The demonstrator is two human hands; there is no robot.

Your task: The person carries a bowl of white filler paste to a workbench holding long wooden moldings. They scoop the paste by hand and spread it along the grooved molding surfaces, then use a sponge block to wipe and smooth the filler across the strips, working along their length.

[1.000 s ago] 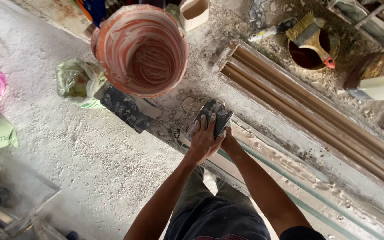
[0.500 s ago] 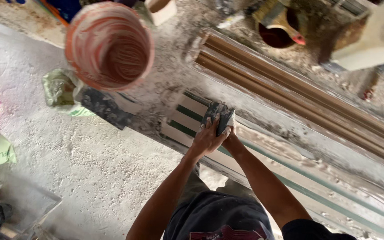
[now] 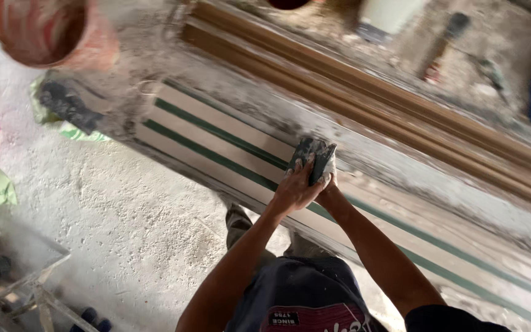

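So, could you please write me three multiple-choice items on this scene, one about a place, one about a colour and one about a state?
1. Where is the dark grey sanding pad?
A. on the long pale board with stripes
B. inside the round reddish bucket
C. on the dusty white floor

2. What colour are the board's thin stripes?
A. red
B. green
C. yellow

3. How is the pad held?
A. left hand and right hand both on it
B. one hand only
C. lying untouched

Key:
1 A, the pad is pressed flat against the striped board, well right of the bucket.
2 B, two narrow green lines run along the pale board.
3 A, the left hand's fingers spread over the pad and the right hand meets it from the other side.
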